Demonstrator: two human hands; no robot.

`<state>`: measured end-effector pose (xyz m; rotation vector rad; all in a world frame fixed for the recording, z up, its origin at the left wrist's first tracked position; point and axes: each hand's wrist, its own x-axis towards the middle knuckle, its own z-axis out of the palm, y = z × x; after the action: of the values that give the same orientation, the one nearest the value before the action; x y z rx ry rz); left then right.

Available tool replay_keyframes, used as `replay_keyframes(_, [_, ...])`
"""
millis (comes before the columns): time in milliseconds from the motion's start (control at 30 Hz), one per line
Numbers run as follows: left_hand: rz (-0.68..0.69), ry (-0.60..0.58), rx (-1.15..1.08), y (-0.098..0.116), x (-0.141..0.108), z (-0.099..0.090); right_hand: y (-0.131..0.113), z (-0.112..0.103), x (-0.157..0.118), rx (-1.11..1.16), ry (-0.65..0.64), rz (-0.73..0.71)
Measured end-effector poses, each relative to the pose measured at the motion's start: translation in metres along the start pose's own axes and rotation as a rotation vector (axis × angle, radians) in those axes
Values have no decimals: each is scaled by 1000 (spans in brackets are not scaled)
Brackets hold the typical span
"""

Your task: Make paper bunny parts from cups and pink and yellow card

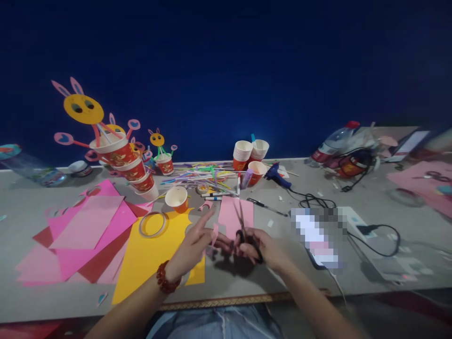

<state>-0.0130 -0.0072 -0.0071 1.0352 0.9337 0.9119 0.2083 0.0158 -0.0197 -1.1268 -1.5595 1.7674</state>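
"Along the bench's point(70, 296) front half, what's widest?"

"Yellow card point(155, 259), left of centre. Then a pink sheet point(228, 212), nearer the middle."

"And the hands?"

"Both near the front edge's middle. Right grip point(259, 246) wraps the scissors point(243, 228), blades parted, pointing toward the back edge; left grip point(194, 244) pinches a small pink scrap point(214, 234)."

- A deep blue wall point(226, 70) is filling the background, darkening toward the top.
- A grey table point(70, 301) is stretching across below.
- A pale strip point(296, 159) is running along the wall's foot.
- A patterned trim point(247, 298) is lining part of the table's front edge.
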Motion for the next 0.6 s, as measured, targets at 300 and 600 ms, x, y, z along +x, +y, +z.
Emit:
replay_keyframes(300, [63, -198, 234, 10, -8, 6, -28, 23, 15, 134, 37, 19])
replay_keyframes(600, [84, -73, 246, 13, -4, 0, -13, 35, 15, 290, 217, -81])
